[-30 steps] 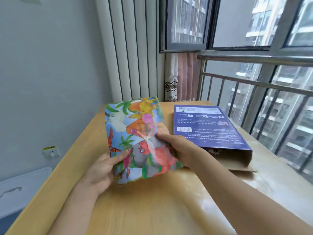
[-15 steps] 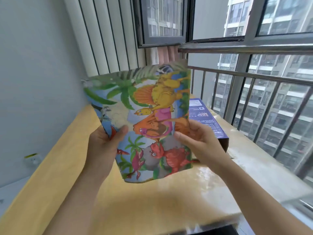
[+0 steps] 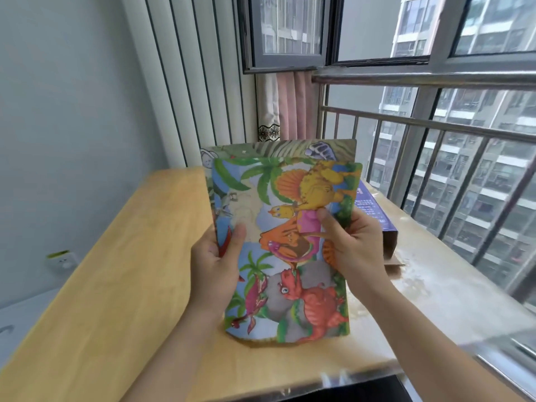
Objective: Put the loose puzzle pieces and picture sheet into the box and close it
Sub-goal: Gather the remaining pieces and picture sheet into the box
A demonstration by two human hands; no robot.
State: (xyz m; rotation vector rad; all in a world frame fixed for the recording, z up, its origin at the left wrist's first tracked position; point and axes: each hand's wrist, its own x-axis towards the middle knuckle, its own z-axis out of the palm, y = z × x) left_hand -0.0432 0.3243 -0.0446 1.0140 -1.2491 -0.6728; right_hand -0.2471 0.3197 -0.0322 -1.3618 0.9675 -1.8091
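Note:
I hold a colourful dinosaur picture sheet (image 3: 290, 227) upright above the wooden table (image 3: 121, 256). A second dinosaur-printed sheet (image 3: 278, 149) sticks out behind its top edge. My left hand (image 3: 216, 268) grips the left edge, thumb on the front. My right hand (image 3: 353, 245) grips the right edge, thumb on the picture. The blue puzzle box (image 3: 377, 216) lies on the table behind the sheets, mostly hidden, with its brown open end facing me. No loose puzzle pieces are visible.
A metal railing (image 3: 435, 126) and windows run along the right of the table. A ribbed white wall panel and pink curtain (image 3: 287, 108) stand at the far end. A wall socket (image 3: 62, 261) sits low on the left wall.
Both hands lifted the sheets from near the tabletop to upright in front of me. A second sheet now shows behind the front one. The box is more hidden.

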